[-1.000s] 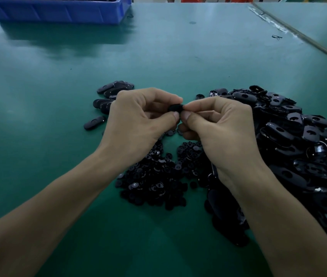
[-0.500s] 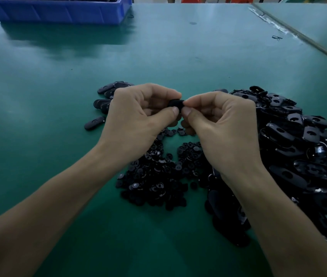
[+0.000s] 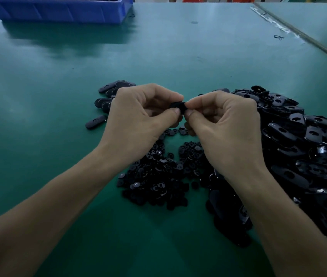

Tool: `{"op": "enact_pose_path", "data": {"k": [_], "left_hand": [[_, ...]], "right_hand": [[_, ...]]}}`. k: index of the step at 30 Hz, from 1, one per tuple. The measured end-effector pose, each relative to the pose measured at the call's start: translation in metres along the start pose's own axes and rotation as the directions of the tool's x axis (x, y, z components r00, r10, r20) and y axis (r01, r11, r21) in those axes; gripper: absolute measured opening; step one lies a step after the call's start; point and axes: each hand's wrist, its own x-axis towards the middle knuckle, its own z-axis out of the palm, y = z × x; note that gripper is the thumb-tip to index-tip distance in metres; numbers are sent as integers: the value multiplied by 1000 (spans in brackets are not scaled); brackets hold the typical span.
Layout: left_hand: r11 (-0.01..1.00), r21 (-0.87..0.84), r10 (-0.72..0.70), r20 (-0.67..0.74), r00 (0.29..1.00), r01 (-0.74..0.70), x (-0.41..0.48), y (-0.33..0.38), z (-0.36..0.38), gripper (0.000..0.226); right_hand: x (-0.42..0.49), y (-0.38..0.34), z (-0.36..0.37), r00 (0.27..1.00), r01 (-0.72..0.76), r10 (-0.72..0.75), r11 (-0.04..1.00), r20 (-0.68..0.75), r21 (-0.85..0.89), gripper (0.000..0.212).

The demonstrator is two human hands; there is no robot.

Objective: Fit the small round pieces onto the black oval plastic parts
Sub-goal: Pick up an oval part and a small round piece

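**Two hands pinch one black part above the piles**

Both hands meet over the middle of the green table (image 3: 38,108). The left hand (image 3: 138,118) and the right hand (image 3: 226,126) each pinch the same black part (image 3: 177,105) between thumb and forefinger, fingertips almost touching across it. The other fingers of both hands are curled in toward the palms. So little of the part shows between the fingertips that I cannot tell whether a round piece sits on it.

Below the hands, nearer the person, lies a pile of small round pieces (image 3: 158,176), spread loosely on the table, with a few strays just under the knuckles. To the right, a much bigger heap of oval parts (image 3: 298,136) runs from behind the right hand down past the right forearm; several show a hole in the face.

Behind the left hand sits a small cluster of ovals (image 3: 108,94), and one single oval (image 3: 95,122) lies apart just left of that hand. A blue bin (image 3: 58,12) stands at the far left edge of the table.
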Motion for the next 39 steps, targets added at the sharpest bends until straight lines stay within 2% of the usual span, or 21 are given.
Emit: {"op": "enact_pose_path", "data": {"k": [5, 11, 17, 20, 22, 27, 33, 39], "left_hand": [[1000, 21, 22, 0, 1000, -22, 0, 2, -1, 22], [1000, -13, 1, 1, 1000, -1, 1, 2, 0, 20], [998, 65, 25, 1, 1000, -25, -3, 0, 3, 24], [998, 52, 30, -14, 999, -29, -2, 1, 3, 23], [1000, 20, 25, -18, 1000, -25, -1, 2, 1, 23], [999, 24, 22, -10, 1000, -22, -2, 1, 2, 21], [984, 163, 78, -10, 997, -76, -1, -3, 1, 23], [963, 241, 119, 23, 993, -121, 1, -5, -2, 20]], "right_hand": [[0, -2, -1, 1000, 19, -19, 1000, 12, -7, 20], [2, 2, -1, 998, -62, 60, 994, 29, 85, 17], [1, 4, 0, 993, -120, 117, 987, 34, 111, 18], [0, 2, 2, 993, -119, 118, 981, 13, 153, 21], [0, 0, 3, 997, -80, 81, 990, -4, 116, 23], [-4, -4, 4, 997, 20, -29, 992, -72, -121, 27], [-4, -6, 2, 998, -8, 0, 993, -64, -117, 28], [-5, -7, 2, 998, 65, -65, 981, 4, -181, 23]]}}
